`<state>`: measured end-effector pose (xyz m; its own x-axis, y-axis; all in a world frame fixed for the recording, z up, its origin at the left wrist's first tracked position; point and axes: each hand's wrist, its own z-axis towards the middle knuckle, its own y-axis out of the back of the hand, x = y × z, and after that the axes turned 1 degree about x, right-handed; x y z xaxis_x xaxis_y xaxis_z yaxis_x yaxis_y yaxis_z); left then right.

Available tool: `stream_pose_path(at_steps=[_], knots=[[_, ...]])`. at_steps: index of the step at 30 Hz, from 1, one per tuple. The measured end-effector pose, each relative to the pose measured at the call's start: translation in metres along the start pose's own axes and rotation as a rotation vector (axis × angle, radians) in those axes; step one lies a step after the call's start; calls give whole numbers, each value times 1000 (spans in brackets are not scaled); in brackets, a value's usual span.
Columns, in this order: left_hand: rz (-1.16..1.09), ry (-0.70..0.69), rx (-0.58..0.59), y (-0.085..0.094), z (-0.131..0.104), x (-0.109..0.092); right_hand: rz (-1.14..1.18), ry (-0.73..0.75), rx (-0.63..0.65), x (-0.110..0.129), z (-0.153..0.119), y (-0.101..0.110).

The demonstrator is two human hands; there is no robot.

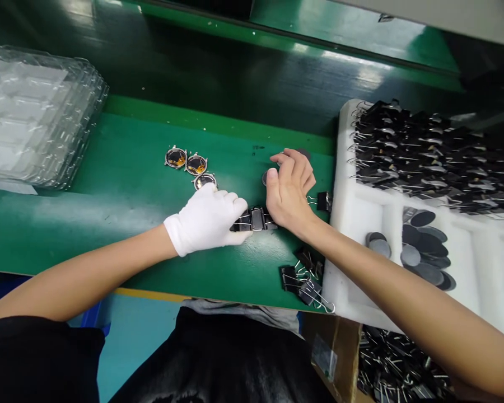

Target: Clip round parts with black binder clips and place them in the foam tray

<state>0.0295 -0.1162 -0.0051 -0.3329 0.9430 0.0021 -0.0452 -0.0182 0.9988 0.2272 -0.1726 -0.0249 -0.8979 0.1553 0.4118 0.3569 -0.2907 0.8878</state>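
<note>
My left hand (212, 218), in a white glove, is closed round one side of a clipped assembly (257, 219) with black binder clips and a dark middle piece. My bare right hand (292, 187) rests just right of it, fingers curled and apart over the green table (143, 218). Partly under its thumb and fingers are dark round discs (264, 178); nothing is seen gripped in it. Beyond my left hand lie three round watch cases (176, 158) with dark and orange insides, the nearest partly covered by the glove.
Stacked clear plastic trays (33, 117) stand at the left. Loose binder clips (304, 280) lie near the table's front edge. A white foam tray (344, 224) at the right holds rows of clips and dark discs (428, 246). Below it, a cardboard box (346, 350) contains more clips.
</note>
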Motion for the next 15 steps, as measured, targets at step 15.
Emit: stream_pose_path(at_steps=[15], knots=[[-613,153,-61,21,-10,14,437,473,306,-9,-16,86]])
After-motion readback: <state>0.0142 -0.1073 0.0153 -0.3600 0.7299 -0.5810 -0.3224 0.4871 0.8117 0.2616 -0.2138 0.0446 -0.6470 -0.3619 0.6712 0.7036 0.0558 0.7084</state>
